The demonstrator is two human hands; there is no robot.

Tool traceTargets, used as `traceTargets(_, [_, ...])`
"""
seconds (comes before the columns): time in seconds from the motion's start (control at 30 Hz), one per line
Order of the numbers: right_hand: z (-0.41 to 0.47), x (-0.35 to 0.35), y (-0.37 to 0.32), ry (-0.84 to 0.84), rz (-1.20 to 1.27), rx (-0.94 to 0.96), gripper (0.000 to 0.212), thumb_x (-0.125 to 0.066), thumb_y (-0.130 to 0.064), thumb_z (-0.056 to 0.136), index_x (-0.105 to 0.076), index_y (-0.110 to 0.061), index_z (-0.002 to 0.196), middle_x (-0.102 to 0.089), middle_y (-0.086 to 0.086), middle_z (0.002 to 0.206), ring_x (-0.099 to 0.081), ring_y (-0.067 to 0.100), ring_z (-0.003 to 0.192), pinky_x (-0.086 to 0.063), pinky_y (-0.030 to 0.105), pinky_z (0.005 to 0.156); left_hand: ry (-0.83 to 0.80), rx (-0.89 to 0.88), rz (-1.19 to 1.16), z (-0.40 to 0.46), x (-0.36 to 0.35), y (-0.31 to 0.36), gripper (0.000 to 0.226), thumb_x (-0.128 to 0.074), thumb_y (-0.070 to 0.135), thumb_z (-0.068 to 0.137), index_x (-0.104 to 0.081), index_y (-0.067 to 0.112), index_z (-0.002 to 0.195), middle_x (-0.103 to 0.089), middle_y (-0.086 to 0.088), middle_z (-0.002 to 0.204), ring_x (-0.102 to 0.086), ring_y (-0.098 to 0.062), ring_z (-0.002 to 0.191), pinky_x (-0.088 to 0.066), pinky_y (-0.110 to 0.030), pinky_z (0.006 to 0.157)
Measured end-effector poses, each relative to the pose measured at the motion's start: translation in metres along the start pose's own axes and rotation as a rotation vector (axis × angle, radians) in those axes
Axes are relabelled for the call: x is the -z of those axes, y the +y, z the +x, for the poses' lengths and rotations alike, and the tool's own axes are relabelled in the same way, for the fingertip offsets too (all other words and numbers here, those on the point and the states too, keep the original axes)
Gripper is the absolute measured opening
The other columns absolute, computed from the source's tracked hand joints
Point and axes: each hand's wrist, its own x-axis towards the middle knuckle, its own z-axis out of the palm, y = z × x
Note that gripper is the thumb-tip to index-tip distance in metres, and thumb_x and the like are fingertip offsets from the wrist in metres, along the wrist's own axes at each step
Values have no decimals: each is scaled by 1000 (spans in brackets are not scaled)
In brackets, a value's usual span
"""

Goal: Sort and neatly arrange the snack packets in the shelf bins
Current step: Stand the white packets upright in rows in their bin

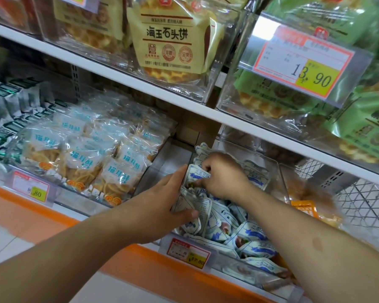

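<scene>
Inside the clear bin (281, 178), the left hand (171, 193) clasps a bunch of white-and-blue packets (234, 226), apparently bracing them, while the right hand (223, 173) pinches one packet upright for alignment.

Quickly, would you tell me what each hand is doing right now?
Left hand: grips white-and-blue packets, thumb curled under them.
Right hand: fingers curled, pinching a packet in the same bin.

A white shelf board (109, 68) slants across the store display, with a slotted metal upright (76, 80) behind it. Below runs an orange shelf edge (42, 212) over pale floor (7, 241). A white wire mesh panel (363, 200) stands at right.
</scene>
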Motion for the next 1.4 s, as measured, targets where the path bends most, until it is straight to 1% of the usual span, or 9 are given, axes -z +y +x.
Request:
traceTargets(0.17, [-1, -2, -2, 225, -188, 154, 40, -80, -44, 88, -55, -16, 75, -48, -3, 90, -53, 21, 79, -49, 36, 70, 11, 17, 29, 0, -1, 1, 94, -60, 58, 94, 14, 55, 152, -9, 26, 165, -27, -6, 148, -28, -22, 105])
traceTargets(0.3, [1, 0, 4, 138, -125, 123, 43, -82, -52, 84, -53, -20, 82, -47, -7, 94, -52, 19, 83, -45, 34, 70, 13, 12, 17, 0, -1, 2, 92, -60, 55, 94, 11, 54, 152, -16, 32, 158, -29, 5, 138, -28, -20, 103])
traceTargets(0.4, [-5, 0, 9, 32, -125, 50, 55, -82, -63, 78, -65, -24, 114, -65, -4, 113, -63, 21, 100, -55, 35, 81, 13, 4, 6, 0, 0, 4, 86, -61, 52, 96, 6, 59, 149, -18, 41, 135, -27, 13, 119, -28, -17, 98])
traceTargets(0.5, [-7, -1, 9, 4, -129, -8, 78, -83, -65, 76, -55, -29, 139, -70, -1, 123, -66, 22, 105, -57, 34, 85, 20, 6, 14, 0, 0, 5, 86, -61, 52, 95, 7, 61, 148, -17, 41, 131, -27, 12, 118, -29, -18, 98])
traceTargets(0.83, [-3, -8, 9, 176, -230, -77, 111, -82, -80, 57, -50, -19, 144, -58, 4, 134, -47, 25, 129, -43, 39, 107, 3, 8, 18, -1, 1, 6, 89, -61, 53, 95, 10, 58, 150, -19, 38, 142, -29, 10, 122, -28, -18, 99])
traceTargets(1.0, [-4, -3, 6, 167, -129, -97, 110, -87, -73, 58, -46, -18, 144, -62, 3, 120, -52, 25, 120, -46, 38, 102, 5, 16, 1, -3, 1, 7, 90, -60, 54, 95, 11, 58, 150, -16, 30, 160, -32, 2, 139, -29, -21, 102])
traceTargets(1.1, [-3, 1, 5, 130, -85, -105, 96, -89, -71, 58, -51, -20, 129, -58, -3, 97, -52, 22, 105, -45, 37, 92, 1, 24, 2, -2, 1, 6, 92, -60, 54, 95, 12, 55, 152, -15, 28, 162, -33, -4, 144, -30, -22, 104])
traceTargets(1.3, [3, 2, 2, -32, -269, -61, 65, -79, -82, 64, -69, -21, 85, -65, -4, 79, -61, 18, 87, -44, 36, 88, -17, 47, 13, -3, 2, 5, 93, -60, 52, 97, 15, 54, 153, -14, 28, 163, -34, -5, 143, -29, -21, 102])
traceTargets(1.4, [4, 4, -1, -67, -280, -56, 55, -81, -74, 68, -65, -25, 87, -65, -4, 78, -63, 17, 78, -54, 33, 83, -30, 75, 12, -3, 1, 4, 92, -60, 35, 101, 14, 55, 152, -13, 28, 163, -54, -5, 113, -35, -16, 93])
